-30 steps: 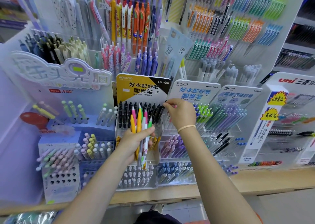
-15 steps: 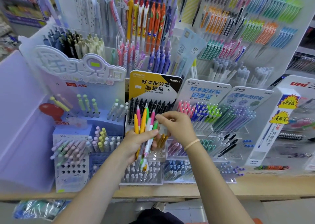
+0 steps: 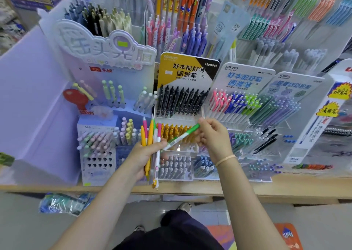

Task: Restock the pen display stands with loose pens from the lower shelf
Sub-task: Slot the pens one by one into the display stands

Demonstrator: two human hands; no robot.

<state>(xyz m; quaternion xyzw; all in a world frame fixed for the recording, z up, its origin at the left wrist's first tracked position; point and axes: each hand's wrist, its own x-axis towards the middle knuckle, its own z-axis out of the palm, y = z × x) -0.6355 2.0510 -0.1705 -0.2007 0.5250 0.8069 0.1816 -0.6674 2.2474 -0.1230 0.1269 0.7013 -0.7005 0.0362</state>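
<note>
My left hand (image 3: 144,155) grips a bunch of loose pens (image 3: 150,135), yellow, orange, pink and white, held upright in front of the stands. My right hand (image 3: 214,137) pinches the top end of a green-and-white pen (image 3: 182,136) that slants out of the bunch toward the right. Behind the hands stands the yellow-and-black display stand (image 3: 187,69) with a row of black pens and a row of orange pens below. To its right is a white stand (image 3: 243,76) holding pink, blue and green pens.
A purple stand (image 3: 106,51) with pastel pens fills the left. Clear tiers of pens (image 3: 176,169) sit by the wooden shelf edge (image 3: 247,190). Hanging pens cover the back wall. A plastic packet (image 3: 64,203) lies on the lower shelf at left.
My right hand came back from the white stand to the bunch, took hold of the green-and-white pen and has drawn it out to the right. The view shifted right and downward.
</note>
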